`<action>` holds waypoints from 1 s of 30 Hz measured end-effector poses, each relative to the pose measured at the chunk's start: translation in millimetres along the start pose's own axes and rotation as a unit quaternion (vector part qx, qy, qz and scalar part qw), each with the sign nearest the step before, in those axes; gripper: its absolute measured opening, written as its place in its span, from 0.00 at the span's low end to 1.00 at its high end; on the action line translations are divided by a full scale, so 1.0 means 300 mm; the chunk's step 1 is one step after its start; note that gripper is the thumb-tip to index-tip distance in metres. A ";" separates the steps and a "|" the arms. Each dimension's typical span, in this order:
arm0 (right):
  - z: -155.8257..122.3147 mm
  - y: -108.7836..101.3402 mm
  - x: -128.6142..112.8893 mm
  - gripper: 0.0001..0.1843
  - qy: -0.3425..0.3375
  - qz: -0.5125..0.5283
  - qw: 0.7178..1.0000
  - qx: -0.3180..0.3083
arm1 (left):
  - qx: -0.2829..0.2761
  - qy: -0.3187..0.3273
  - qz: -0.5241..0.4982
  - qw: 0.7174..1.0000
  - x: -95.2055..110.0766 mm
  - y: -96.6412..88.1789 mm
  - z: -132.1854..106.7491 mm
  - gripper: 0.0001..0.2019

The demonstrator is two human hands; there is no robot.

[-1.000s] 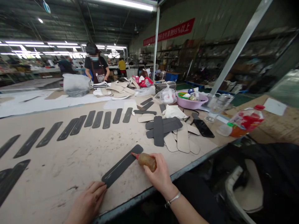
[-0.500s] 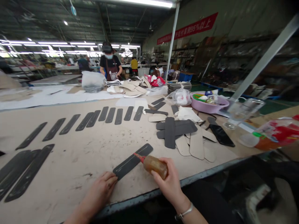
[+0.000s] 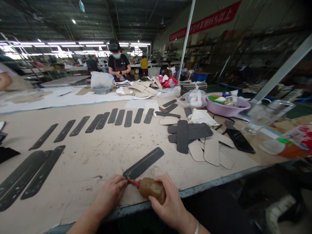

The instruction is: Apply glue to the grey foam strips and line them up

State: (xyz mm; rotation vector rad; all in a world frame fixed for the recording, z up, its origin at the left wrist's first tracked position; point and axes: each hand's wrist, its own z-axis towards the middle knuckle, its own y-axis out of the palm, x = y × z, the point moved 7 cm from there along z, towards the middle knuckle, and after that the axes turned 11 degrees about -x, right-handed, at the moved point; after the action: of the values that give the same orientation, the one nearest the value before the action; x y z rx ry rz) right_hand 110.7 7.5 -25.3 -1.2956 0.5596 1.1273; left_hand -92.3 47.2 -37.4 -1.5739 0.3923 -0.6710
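Note:
My right hand (image 3: 168, 201) is wrapped round a brownish squeeze bottle (image 3: 153, 189) with a red nozzle, tilted so its tip points left. The tip touches or nearly touches the near end of a dark grey rounded strip (image 3: 143, 163) lying on the table. A thin pale line of what looks like glue runs along that strip. The fingertips of my left hand (image 3: 113, 191) are pressed together at the strip's near left corner, pinching or pressing its edge. Several larger dark strips (image 3: 44, 172) with whitish marks lie at the left.
A row of dark strips (image 3: 80, 126) spans the table's middle. To the right are crossed dark strips (image 3: 182, 136), beige pieces (image 3: 211, 149), a black phone (image 3: 240, 140), a pink basin (image 3: 226, 107) and a clear pitcher (image 3: 269, 115). A masked co-worker (image 3: 119, 63) stands across the table.
My right hand has moved the bottle down and left, its tip going from the strip's far part to its near end. My left hand stays at the near corner. The view has shifted slightly.

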 end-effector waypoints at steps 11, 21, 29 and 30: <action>0.003 -0.225 0.081 0.16 0.053 -0.105 0.985 0.126 | 0.041 0.019 0.012 0.999 -0.002 -0.032 0.009 0.17; 0.020 -0.249 0.072 0.17 0.012 -0.086 0.983 0.160 | 0.085 0.052 0.048 0.994 0.022 -0.062 0.018 0.20; 0.043 -0.124 0.032 0.19 0.015 -0.056 0.996 0.070 | 0.089 0.055 0.059 0.993 0.030 -0.057 0.019 0.18; 0.047 -0.145 0.048 0.19 0.027 -0.069 0.993 0.089 | 0.092 0.056 0.064 0.992 0.029 -0.054 0.018 0.18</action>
State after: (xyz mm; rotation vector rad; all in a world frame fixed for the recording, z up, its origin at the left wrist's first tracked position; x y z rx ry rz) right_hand 151.4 30.7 -14.2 -1.1949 0.5870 0.9093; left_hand -84.4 48.0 -19.8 -1.3278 0.4967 -0.6779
